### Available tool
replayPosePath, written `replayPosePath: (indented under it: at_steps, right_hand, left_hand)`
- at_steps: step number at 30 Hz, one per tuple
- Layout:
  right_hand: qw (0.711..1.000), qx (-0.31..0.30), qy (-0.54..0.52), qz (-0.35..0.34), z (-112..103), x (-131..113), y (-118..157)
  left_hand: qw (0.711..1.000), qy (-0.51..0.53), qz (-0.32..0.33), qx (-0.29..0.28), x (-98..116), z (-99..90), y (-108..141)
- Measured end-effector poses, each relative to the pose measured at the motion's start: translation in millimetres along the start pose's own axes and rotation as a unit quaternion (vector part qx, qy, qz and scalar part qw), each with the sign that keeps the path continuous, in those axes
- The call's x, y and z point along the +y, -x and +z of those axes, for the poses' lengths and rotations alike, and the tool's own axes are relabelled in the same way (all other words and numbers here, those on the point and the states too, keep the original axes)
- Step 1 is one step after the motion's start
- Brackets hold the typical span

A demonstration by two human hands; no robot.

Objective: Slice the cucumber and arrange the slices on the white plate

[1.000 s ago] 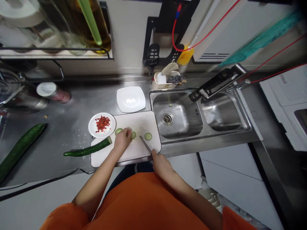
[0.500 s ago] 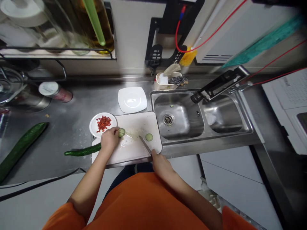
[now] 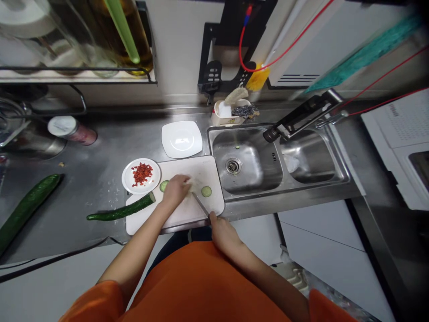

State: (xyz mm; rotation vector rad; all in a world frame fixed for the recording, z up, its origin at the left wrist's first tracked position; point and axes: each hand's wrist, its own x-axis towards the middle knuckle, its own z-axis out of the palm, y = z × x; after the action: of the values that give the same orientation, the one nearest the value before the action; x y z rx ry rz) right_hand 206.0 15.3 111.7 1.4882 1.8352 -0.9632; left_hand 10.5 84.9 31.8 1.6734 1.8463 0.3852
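Note:
My right hand grips a knife, whose blade lies over the white cutting board and points up and left. Above the board's middle is my left hand, its fingers bent together near the knife tip; what they hold, if anything, is too blurred to tell. A cucumber slice rests at the board's right, and a second piece shows left of my left hand. The cut cucumber lies partly on the board's left end. Chopped red bits sit on a small white plate.
An empty white square plate stands behind the board. To the right is a double steel sink with a faucet. A whole cucumber and a pink can are at the left, under a rack of jars.
My left hand has moved right, away from the cucumber piece to the board's middle near the knife tip. The cut cucumber's end now shows. The whole view has shifted slightly.

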Motion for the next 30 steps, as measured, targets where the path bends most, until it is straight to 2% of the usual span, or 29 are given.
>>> replayPosePath:
  at_steps: [3, 6, 11, 15, 18, 21, 23, 25, 28, 30]
  right_hand:
    - [1.000, -0.004, 0.001, 0.005, 2, -1, 0]
    - [1.000, -0.006, 0.003, 0.007, 4, 0, 1]
    - [1.000, -0.004, -0.006, 0.009, 4, -1, 1]
    - [1.000, -0.006, -0.004, 0.007, 3, -1, 1]
    - [1.000, -0.008, -0.006, 0.006, 4, 1, 0]
    - [1.000, 0.003, -0.008, 0.001, 6, 5, -2]
    - [1.000, 0.012, -0.008, -0.009, 6, 7, -3]
    - [1.000, 0.013, -0.009, -0.018, 6, 7, -5]
    - [0.999, 0.007, -0.007, -0.031, 5, 2, -9]
    - [0.999, 0.003, -0.006, -0.040, 3, -1, -13]
  left_hand:
    - [0.994, -0.021, 0.027, -0.109, 25, 19.6, -18]
    - [0.984, -0.051, 0.040, -0.168, 41, 33.6, -29]
    - [0.976, -0.058, 0.055, -0.200, 51, 41.8, -34]
    - [0.976, -0.041, 0.043, -0.208, 51, 37.0, -33]
    - [0.986, 0.013, 0.004, -0.168, 42, 25.4, -27]
    - [0.991, 0.086, -0.070, -0.070, 22, 12.0, -13]
    - [0.982, 0.130, -0.137, -0.030, 6, 6.0, 1]
    - [0.967, 0.162, -0.198, -0.005, -7, 3.9, 15]
    - [0.957, 0.170, -0.234, 0.025, -19, 7.0, 34]
    - [0.952, 0.178, -0.244, 0.044, -19, 11.7, 42]
